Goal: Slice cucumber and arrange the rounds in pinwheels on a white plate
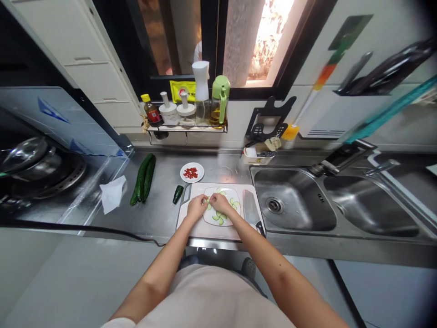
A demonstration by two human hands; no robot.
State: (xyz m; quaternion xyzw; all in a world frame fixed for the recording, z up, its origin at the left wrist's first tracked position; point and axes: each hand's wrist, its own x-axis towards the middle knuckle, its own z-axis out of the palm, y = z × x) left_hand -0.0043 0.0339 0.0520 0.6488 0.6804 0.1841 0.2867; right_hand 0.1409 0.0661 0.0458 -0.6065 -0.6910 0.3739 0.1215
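Note:
Over a white plate (223, 191), my left hand (197, 207) and my right hand (220, 203) meet with bent, pinching fingers. A thin green-edged cucumber slice (207, 200) shows between the fingertips, partly hidden by them. On the plate, more cucumber slices lie in fanned groups, one group (234, 203) at the right and another (219, 220) at the front. Under the plate is a white cutting board (201, 231). A kitchen knife (251, 206) rests on the board's right side, its black handle towards me.
Left of the board lie a cucumber end (178, 194), whole cucumbers (143, 177) and a crumpled paper towel (112, 193). Behind it sits a small dish (201, 173) of chopped red pieces (190, 173). A double sink (297, 218) is at the right; a condiment rack (187, 130) hangs behind.

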